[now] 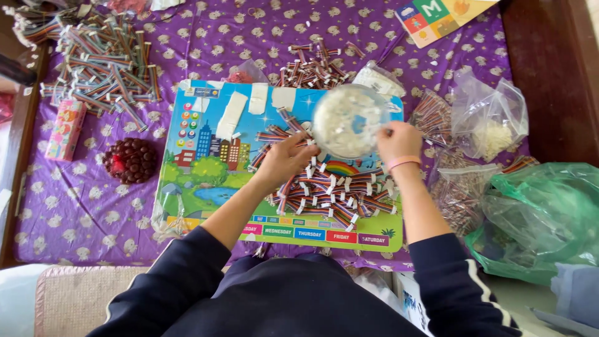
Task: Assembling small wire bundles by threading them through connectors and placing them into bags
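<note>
Near frame centre, the right hand (pixel 399 141) pinches a blurred clear bowl (pixel 348 120) of white connectors; the left hand (pixel 285 159), fingers curled, touches ribbon cables (pixel 324 190). Tipped, it could spill.

Both hands (pixel 284 159) at blurred, perhaps plastic bowl (pixel 349 120), ribbon cables (pixel 331 193)

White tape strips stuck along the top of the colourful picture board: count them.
3. A long slanted white tape strip on the left, a shorter one in the middle, and a squarish one on the right. The blurred clear round dish may hide more.
</note>
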